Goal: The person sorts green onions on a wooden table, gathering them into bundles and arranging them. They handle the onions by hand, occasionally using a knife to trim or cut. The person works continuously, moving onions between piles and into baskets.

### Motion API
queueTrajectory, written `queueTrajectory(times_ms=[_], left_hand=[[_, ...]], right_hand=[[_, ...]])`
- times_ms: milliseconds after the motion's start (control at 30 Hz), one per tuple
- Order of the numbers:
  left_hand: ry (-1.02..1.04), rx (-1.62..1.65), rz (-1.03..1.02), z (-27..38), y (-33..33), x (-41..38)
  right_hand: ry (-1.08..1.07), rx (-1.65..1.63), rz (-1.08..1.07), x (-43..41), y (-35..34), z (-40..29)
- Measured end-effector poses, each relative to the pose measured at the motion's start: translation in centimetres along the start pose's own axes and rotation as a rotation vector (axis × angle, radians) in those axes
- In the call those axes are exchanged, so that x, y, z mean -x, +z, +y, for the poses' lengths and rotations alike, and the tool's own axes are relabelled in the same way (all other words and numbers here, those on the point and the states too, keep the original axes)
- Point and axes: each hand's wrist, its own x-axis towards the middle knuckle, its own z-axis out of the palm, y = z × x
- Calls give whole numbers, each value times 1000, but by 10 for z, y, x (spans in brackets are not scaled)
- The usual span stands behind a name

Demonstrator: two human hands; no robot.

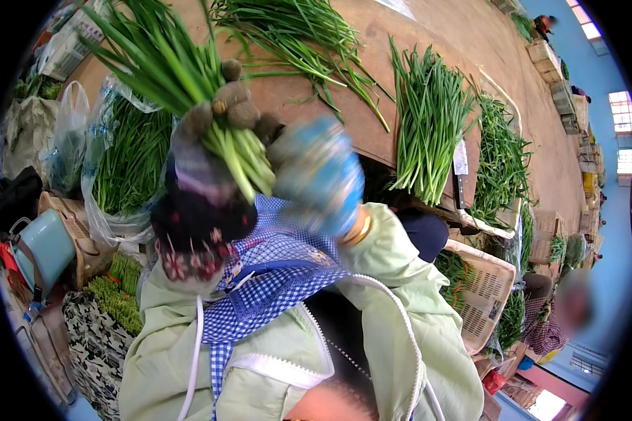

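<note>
My left hand (210,126), in a dirty work glove with a dark, flower-embroidered cuff, grips a bunch of garlic chives (163,58). Its leaves point up and away to the left; the pale stem ends (242,158) hang towards my apron. Close beside those stems is my right hand (316,173), in a blue glove and blurred by motion. Whether its fingers hold anything is not clear. Beyond both hands, loose chives (295,37) lie spread on a brown board (366,113). To the right lies a neater pile of chives (426,126).
A knife (460,171) with a black handle lies right of the pile. Beside it stands a crate (511,223) of green trimmings. A second plastic crate (484,294) sits lower right. On the left are a plastic bag of chives (131,152) and a light-blue stool (47,252). A person (545,321) is at far right.
</note>
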Motion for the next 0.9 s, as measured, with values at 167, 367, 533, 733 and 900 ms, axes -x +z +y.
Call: queueTrajectory(times_ms=[167,367,533,733,900], left_hand=[[-17,-387,730,6,-82,-23],[-273,-124,1026,-54,-151,-19],[-261,-210,885,-68,-155,-6],[-417,-139,919,-67,-149,3],[-269,-226,969,-69,-147,5]], right_hand=[[934,636,296,118,-42,172],[1120,583,87,151,-48,201],[1103,234,257,135,13,128],[1174,175,199,121,48,78],[1364,-152,418,153,25,60]])
